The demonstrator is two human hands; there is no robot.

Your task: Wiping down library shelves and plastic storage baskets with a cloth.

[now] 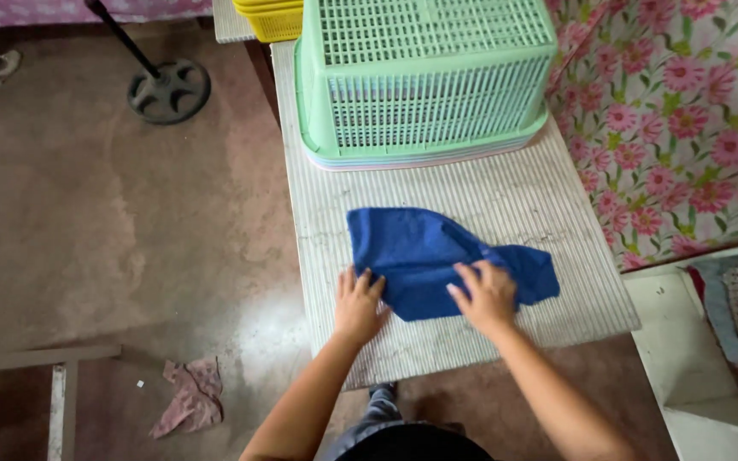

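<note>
Flat, two hands [358, 306] [489, 297] press one blue cloth [424, 256].

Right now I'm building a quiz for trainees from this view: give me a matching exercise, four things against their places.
Things:
1. blue cloth
2. green basket
3. pink rag
4. yellow basket

Places:
A. on the floor, left of the table
B. upside down at the table's far end
C. under both hands
D. beyond the green one, at the top edge

Pairs: 1-C, 2-B, 3-A, 4-D
</note>
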